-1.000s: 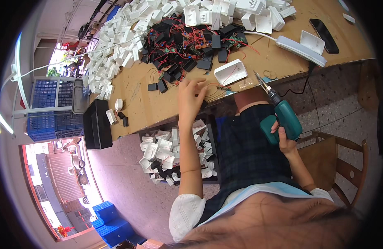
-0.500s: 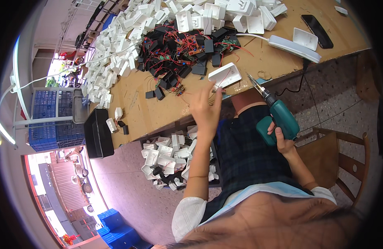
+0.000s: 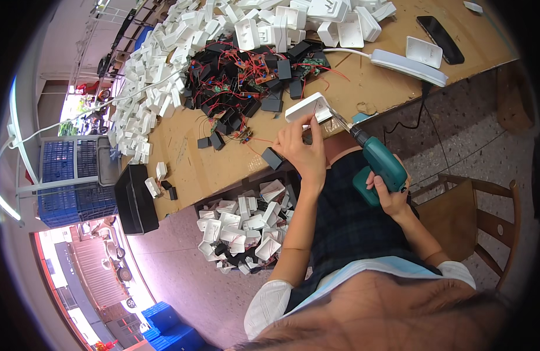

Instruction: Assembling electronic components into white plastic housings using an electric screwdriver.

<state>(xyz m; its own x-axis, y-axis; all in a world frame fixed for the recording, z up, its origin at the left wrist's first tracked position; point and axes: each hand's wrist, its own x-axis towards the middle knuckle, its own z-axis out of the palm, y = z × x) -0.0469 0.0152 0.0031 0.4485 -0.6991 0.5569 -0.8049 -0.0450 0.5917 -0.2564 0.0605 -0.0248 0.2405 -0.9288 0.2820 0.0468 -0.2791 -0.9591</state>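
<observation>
Both hands meet at the near edge of the bare wooden workbench (image 3: pixel 363 88). Her left hand (image 3: pixel 302 149) has its fingers curled onto a white rectangular plastic housing (image 3: pixel 308 107), pinning it flat so it cannot turn, while the right hand (image 3: pixel 390 196) is wrapped fully round the grip of a teal cordless screwdriver (image 3: pixel 378 167), whose thin metal bit slants up to the housing's right corner. Just left of the pinning hand lies a small black plastic block (image 3: pixel 273 158) trailing a red wire. Farther back, within arm's reach, sits a tangle of black modules and red wires (image 3: pixel 241 82), matt and angular, and beyond it a heap of smooth white plastic shells (image 3: pixel 164 64). Under the bench, a box of more white shells (image 3: pixel 243 231) stands beside her knees, seemingly placed for easy dropping.
</observation>
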